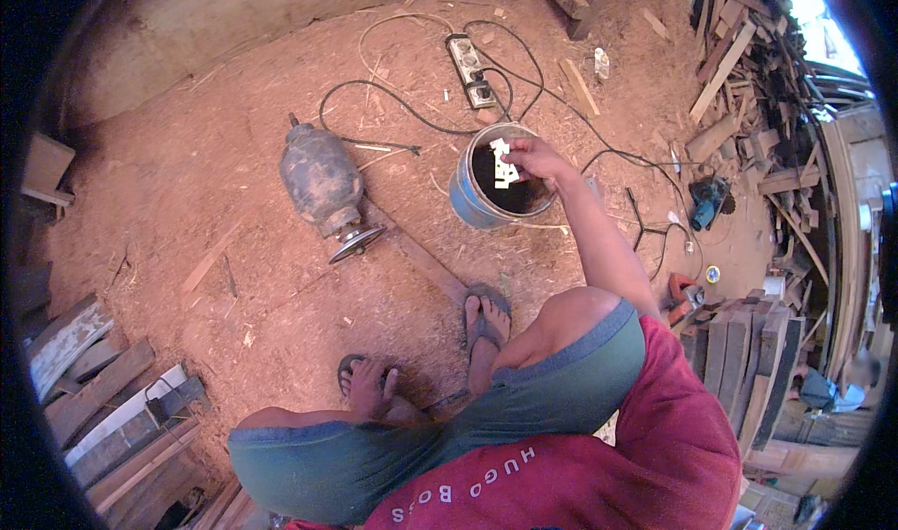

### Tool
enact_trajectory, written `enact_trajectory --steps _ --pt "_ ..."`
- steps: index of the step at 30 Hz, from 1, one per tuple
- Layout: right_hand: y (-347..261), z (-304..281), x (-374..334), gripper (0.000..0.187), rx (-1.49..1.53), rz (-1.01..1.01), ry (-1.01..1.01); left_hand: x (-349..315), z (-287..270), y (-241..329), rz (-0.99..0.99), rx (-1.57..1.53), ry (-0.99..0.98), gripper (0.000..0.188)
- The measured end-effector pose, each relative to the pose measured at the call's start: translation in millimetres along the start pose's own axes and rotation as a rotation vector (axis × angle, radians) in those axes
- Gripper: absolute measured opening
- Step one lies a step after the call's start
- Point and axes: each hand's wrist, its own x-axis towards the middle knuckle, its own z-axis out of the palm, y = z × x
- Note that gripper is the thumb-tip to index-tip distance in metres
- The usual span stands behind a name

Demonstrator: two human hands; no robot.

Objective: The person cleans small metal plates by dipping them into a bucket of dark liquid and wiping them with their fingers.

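Note:
My right hand [536,161] reaches over the blue bucket [474,201], its fingers closed on a cluster of small pale flat pieces [504,165] with notched outlines. What exactly these pieces are is not clear. Dark contents show inside the bucket below them. My left hand [372,387] hangs down beside my left foot, fingers apart, and nothing shows in it. Left of the bucket, a worn grey electric motor [321,174] lies on the ground with a round disc [356,244] on its shaft end.
A white power strip [466,62] lies behind the bucket, with dark cables looping around it. A blue circular saw [708,203] and an orange-red tool [686,296] rest at the right. Wood piles [748,362] line the right side; more boards [131,399] lie at lower left.

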Motion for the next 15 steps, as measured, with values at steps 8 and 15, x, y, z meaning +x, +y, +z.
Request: enact_trajectory --steps 8,15 --pt "52 0 60 0.029 -0.407 0.075 0.008 3 6 4 -0.014 -0.034 -0.022 0.018" --pt "67 -7 74 0.030 -0.543 0.041 0.004 9 6 13 0.008 -0.042 -0.002 0.019"
